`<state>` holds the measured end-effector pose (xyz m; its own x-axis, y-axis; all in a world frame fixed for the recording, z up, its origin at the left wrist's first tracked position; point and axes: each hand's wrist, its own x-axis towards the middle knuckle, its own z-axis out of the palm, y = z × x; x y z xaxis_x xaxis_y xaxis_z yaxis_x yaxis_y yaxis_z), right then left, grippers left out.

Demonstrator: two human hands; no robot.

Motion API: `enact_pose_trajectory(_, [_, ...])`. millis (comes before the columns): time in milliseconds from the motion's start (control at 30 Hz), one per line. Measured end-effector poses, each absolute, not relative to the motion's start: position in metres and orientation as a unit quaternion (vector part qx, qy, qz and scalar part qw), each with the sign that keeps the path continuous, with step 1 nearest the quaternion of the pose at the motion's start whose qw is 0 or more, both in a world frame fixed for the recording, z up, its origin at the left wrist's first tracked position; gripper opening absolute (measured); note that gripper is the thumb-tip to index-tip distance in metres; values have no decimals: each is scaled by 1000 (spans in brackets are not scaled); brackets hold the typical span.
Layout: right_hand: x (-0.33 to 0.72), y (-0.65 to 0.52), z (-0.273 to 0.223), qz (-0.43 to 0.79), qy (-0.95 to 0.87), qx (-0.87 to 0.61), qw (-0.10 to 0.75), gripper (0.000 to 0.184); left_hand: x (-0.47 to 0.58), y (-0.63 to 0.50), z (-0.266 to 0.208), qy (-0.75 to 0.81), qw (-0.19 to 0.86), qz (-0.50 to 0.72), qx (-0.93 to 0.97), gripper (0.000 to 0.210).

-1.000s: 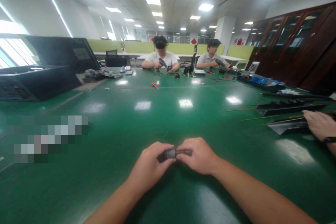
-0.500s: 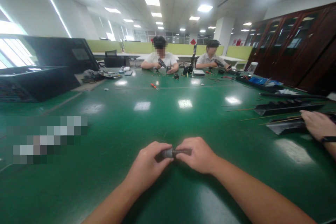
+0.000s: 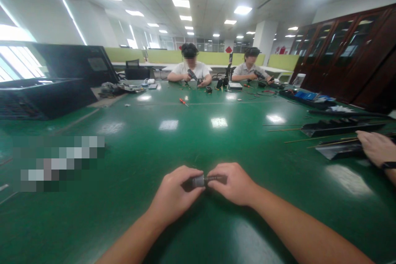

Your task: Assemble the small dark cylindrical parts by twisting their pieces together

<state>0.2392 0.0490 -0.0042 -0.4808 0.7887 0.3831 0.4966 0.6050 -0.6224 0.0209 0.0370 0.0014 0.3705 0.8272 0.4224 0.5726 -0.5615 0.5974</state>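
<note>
Close to the green tabletop (image 3: 185,142), both my hands meet at a small part in front of me. My left hand (image 3: 176,192) pinches a grey cylindrical piece (image 3: 199,180) between thumb and fingers. Against its right end sits a dark ribbed rod (image 3: 213,178), which my right hand (image 3: 236,183) grips with thumb and fingertips. The two pieces touch or join in one line; whether they are fixed together I cannot tell. My fingers hide much of both, and their exact kind is unclear.
A red-handled screwdriver (image 3: 183,102) lies farther back. At the right, another person's hand (image 3: 377,146) rests by black angled trays (image 3: 338,148) with thin rods. Two people with power drills (image 3: 192,74) sit opposite. A large black case (image 3: 62,97) stands at left.
The view has shifted very slightly. Both hands keep the same grip on the two pieces, with no clear movement between them.
</note>
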Motion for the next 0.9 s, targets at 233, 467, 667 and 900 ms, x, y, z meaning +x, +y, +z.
enact_pose_trajectory(233, [240, 49, -4, 229, -825, -392, 337, 14, 19, 38, 1, 435, 171, 360, 807, 20])
enact_pose_trajectory(467, [241, 49, -2, 225, -822, -398, 339, 15, 17, 38, 0, 439, 166, 368, 803, 21])
enact_pose_trajectory(667, [241, 50, -3, 222, -818, -399, 349, 13, 15, 40, -2, 442, 156, 365, 804, 22])
enact_pose_trajectory(900, [241, 49, -1, 227, -810, -399, 366, 11, 15, 40, 2, 438, 145, 375, 804, 21])
